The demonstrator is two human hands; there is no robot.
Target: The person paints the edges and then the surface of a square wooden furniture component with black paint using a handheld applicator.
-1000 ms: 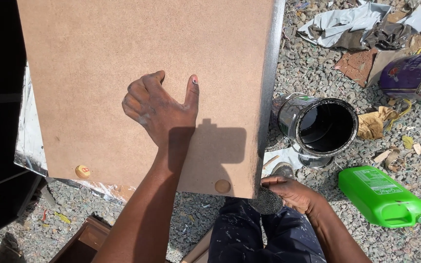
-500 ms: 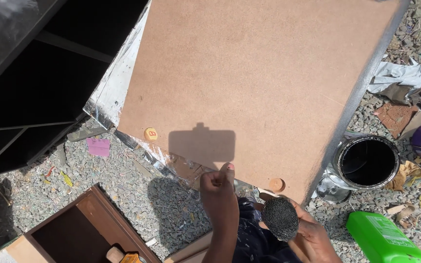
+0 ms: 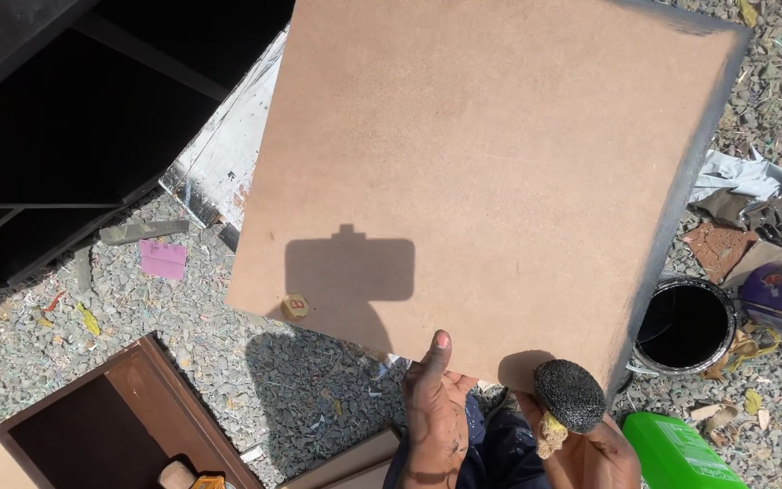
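One board (image 3: 491,181) — one sponge (image 3: 569,395)

Left hand (image 3: 434,409) gripping brown board (image 3: 491,172) edge, right hand (image 3: 601,450) holding black sponge (image 3: 569,395)

A: The large flat fibreboard panel (image 3: 491,172) is plain tan, its right edge smudged black, with a small yellow round tag (image 3: 295,306) at seven o'clock.

B: And the rounded sponge (image 3: 569,395)?

A: Black and speckled, yellow beneath. At five o'clock, a bright green plastic jug (image 3: 676,453); at four, a black-coated paint tin (image 3: 685,324).
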